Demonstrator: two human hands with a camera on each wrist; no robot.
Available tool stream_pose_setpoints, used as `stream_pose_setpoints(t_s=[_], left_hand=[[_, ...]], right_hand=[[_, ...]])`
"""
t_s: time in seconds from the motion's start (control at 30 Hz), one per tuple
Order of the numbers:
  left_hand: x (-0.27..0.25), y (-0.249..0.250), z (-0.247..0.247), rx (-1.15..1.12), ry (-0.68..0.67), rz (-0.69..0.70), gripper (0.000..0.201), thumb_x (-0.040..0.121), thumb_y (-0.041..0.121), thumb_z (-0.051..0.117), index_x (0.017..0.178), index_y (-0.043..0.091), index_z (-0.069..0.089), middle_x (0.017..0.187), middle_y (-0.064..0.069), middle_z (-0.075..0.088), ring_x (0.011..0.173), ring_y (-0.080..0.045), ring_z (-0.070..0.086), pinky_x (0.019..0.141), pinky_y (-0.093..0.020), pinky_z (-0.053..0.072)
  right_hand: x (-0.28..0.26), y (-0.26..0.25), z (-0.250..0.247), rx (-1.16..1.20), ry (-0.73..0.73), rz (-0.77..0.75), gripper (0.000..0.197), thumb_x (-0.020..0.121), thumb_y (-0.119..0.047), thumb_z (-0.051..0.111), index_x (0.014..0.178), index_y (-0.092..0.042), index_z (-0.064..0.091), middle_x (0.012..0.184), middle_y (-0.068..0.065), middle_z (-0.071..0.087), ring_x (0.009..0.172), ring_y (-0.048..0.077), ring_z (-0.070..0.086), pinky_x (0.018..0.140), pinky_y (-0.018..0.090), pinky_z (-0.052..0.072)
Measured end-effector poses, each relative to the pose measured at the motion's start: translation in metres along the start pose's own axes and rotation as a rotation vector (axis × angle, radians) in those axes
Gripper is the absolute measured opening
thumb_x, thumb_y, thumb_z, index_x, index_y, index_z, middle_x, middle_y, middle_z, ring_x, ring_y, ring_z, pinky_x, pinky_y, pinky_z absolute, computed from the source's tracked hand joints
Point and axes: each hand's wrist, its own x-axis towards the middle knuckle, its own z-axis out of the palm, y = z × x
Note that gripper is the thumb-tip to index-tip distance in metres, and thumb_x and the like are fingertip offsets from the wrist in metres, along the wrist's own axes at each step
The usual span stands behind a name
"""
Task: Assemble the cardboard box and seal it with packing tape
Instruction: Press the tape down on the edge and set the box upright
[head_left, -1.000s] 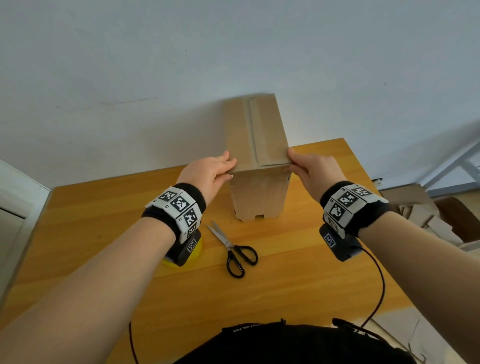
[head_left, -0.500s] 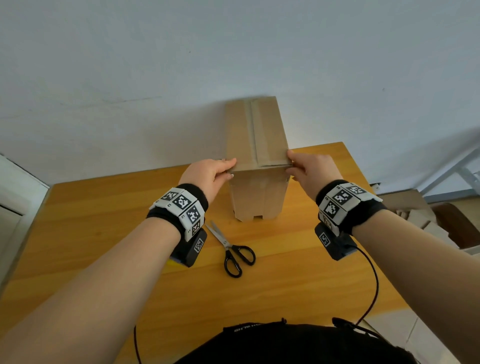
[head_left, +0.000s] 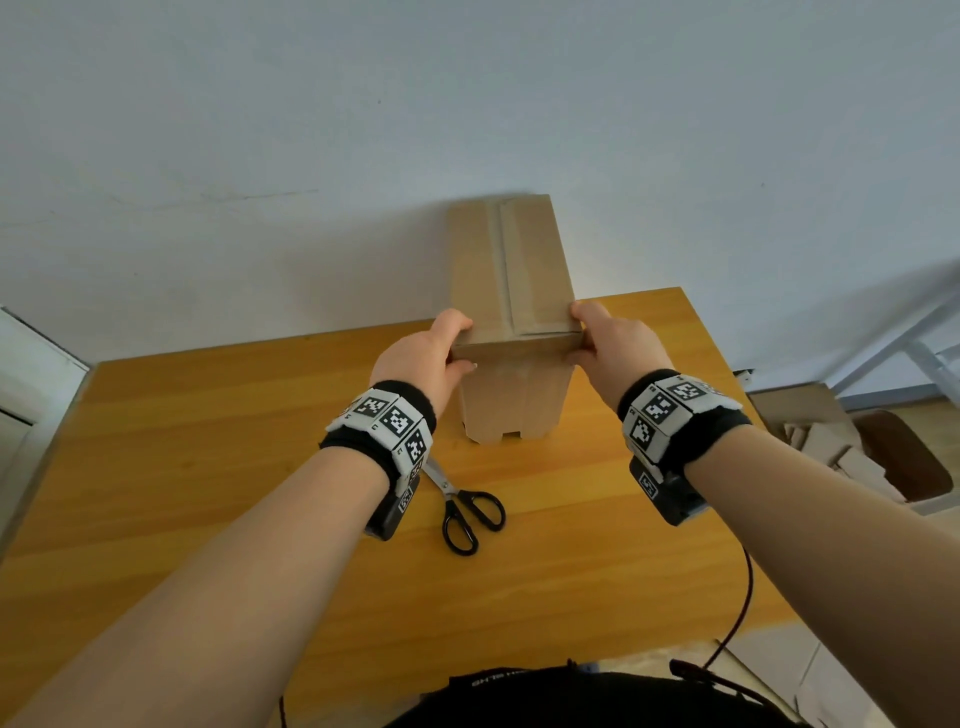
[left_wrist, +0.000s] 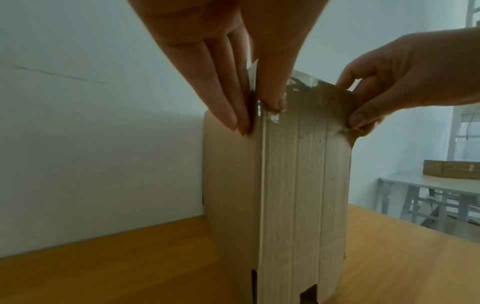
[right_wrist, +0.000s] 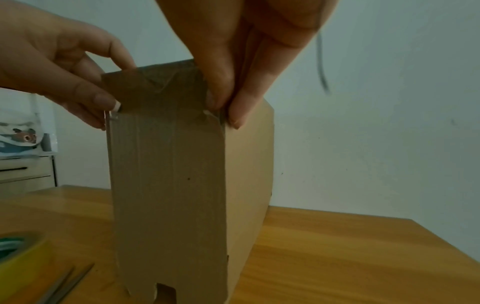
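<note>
A tall brown cardboard box stands upright on the wooden table, close to the wall. Its top flaps are folded shut, with clear tape over the seam and down onto the near face. My left hand pinches the near top left corner, fingers on the side and thumb on the front. At the near top right corner my right hand pinches the box, thumb on the front face. A yellow tape roll lies to the box's left, hidden in the head view.
Black-handled scissors lie on the table just in front of the box. A dark cable hangs off the table's right edge. Cardboard scraps lie on the floor to the right. The wall stands right behind the box.
My left hand has moved from lying flat at the top left edge to wrapping the corner, thumb now on the front face. The right hand and the box have stayed in place.
</note>
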Motion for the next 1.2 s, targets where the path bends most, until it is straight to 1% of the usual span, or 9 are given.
stream_pose_setpoints(t_s=[0.13, 0.23, 0.33, 0.43, 0.53, 0.67, 0.93, 1.07, 1.2], left_hand=[[0.001, -0.004, -0.001, -0.007, -0.013, 0.018, 0.044, 0.089, 0.022, 0.056, 0.129, 0.019, 0.039, 0.082, 0.002, 0.059, 0.073, -0.017, 0.060, 0.062, -0.026, 0.046], [-0.002, -0.009, 0.000, -0.069, -0.021, 0.014, 0.053, 0.087, 0.014, 0.058, 0.134, 0.022, 0.036, 0.097, -0.003, 0.067, 0.087, -0.019, 0.064, 0.076, -0.033, 0.054], [-0.006, -0.009, 0.001, -0.147, -0.013, 0.005, 0.055, 0.086, 0.012, 0.058, 0.136, 0.023, 0.036, 0.106, -0.004, 0.067, 0.096, -0.018, 0.064, 0.083, -0.035, 0.054], [-0.012, 0.000, 0.001, -0.194, -0.017, 0.049, 0.051, 0.088, 0.018, 0.057, 0.135, 0.023, 0.038, 0.111, -0.002, 0.066, 0.100, -0.016, 0.063, 0.085, -0.035, 0.053], [-0.017, 0.012, 0.001, -0.214, -0.076, 0.130, 0.044, 0.092, 0.028, 0.050, 0.135, 0.025, 0.040, 0.110, 0.002, 0.065, 0.099, -0.013, 0.061, 0.083, -0.028, 0.051], [-0.019, 0.018, 0.003, -0.274, -0.159, 0.190, 0.040, 0.095, 0.032, 0.042, 0.135, 0.028, 0.040, 0.108, 0.002, 0.066, 0.099, -0.011, 0.062, 0.083, -0.027, 0.051], [-0.004, -0.002, -0.020, -0.273, 0.136, -0.078, 0.039, 0.094, 0.030, 0.045, 0.131, 0.019, 0.043, 0.101, 0.008, 0.058, 0.089, -0.008, 0.055, 0.079, -0.024, 0.048], [0.004, -0.021, -0.029, -0.121, 0.272, -0.242, 0.051, 0.090, 0.039, 0.050, 0.133, 0.015, 0.041, 0.129, -0.008, 0.045, 0.119, -0.024, 0.043, 0.102, -0.036, 0.035], [0.013, -0.040, -0.030, -0.177, 0.052, -0.374, 0.078, 0.085, 0.050, 0.052, 0.145, 0.013, 0.019, 0.148, -0.011, 0.030, 0.136, -0.028, 0.030, 0.110, -0.041, 0.028]], right_hand=[[0.001, 0.004, -0.001, 0.005, -0.014, -0.004, 0.044, 0.093, -0.004, 0.046, 0.134, -0.016, 0.035, 0.103, 0.008, 0.068, 0.090, 0.028, 0.063, 0.069, 0.033, 0.051], [-0.005, 0.007, -0.003, 0.183, 0.025, 0.011, 0.053, 0.091, -0.002, 0.046, 0.139, -0.021, 0.035, 0.109, 0.003, 0.068, 0.097, 0.022, 0.063, 0.081, 0.028, 0.050], [-0.013, 0.005, 0.000, 0.387, 0.080, 0.081, 0.057, 0.086, -0.003, 0.048, 0.140, -0.019, 0.035, 0.110, 0.003, 0.067, 0.092, 0.018, 0.062, 0.077, 0.026, 0.049], [-0.017, 0.001, 0.005, 0.454, 0.084, 0.157, 0.050, 0.086, -0.024, 0.055, 0.134, -0.014, 0.040, 0.109, 0.003, 0.063, 0.088, 0.017, 0.059, 0.070, 0.025, 0.047], [-0.014, -0.001, 0.003, 0.502, 0.121, 0.255, 0.067, 0.081, -0.054, 0.057, 0.129, -0.011, 0.041, 0.104, 0.000, 0.057, 0.087, 0.017, 0.055, 0.070, 0.028, 0.046], [-0.008, 0.005, 0.000, 0.553, 0.162, 0.350, 0.075, 0.075, -0.058, 0.062, 0.127, -0.010, 0.038, 0.113, 0.006, 0.057, 0.088, 0.018, 0.052, 0.071, 0.030, 0.044], [-0.004, 0.012, -0.008, 0.520, 0.056, 0.192, 0.061, 0.085, -0.044, 0.059, 0.135, -0.015, 0.038, 0.125, 0.004, 0.053, 0.100, 0.016, 0.050, 0.078, 0.027, 0.039], [-0.001, 0.020, -0.005, 0.550, 0.041, 0.189, 0.060, 0.083, -0.043, 0.061, 0.136, -0.026, 0.039, 0.133, 0.007, 0.045, 0.119, 0.026, 0.045, 0.091, 0.034, 0.037], [-0.001, 0.014, 0.000, 0.546, 0.038, 0.201, 0.070, 0.080, -0.048, 0.062, 0.140, -0.027, 0.033, 0.134, 0.008, 0.042, 0.117, 0.027, 0.046, 0.095, 0.045, 0.046]])
